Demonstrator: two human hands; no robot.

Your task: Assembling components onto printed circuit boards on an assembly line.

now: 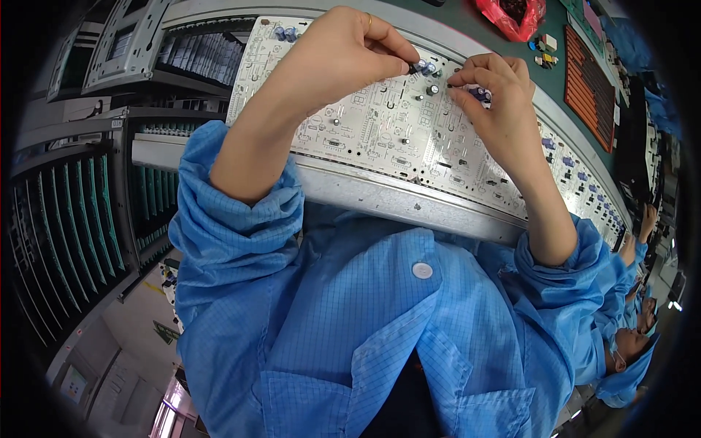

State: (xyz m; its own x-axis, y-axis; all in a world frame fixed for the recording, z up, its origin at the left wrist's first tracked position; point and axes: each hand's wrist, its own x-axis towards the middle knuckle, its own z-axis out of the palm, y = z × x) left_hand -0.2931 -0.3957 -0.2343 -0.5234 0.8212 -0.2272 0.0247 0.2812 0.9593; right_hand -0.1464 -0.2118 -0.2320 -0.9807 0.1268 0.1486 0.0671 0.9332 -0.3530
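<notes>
A white printed circuit board [380,139] lies on the metal rails in front of me, dotted with small parts. Over its far edge, my left hand [332,58] has thumb and forefinger pinched at a small dark component [411,70], beside blue-and-silver capacitors [424,67]. My right hand [500,109] is closed too, its fingertips meeting at a tiny dark piece whose kind I cannot make out. Between the two hands a round-topped capacitor [432,90] stands upright. Another dark blue capacitor [479,94] shows partly behind the right fingers. More blue capacitors [285,33] sit at the board's far left corner.
Beyond the far rail, a red plastic bag [520,28], loose coloured parts [544,55] and an orange-brown slatted tray [588,87] rest on a green surface. A metal rail [409,203] borders my side. Racks of green boards [66,233] stand left; people in blue sit right.
</notes>
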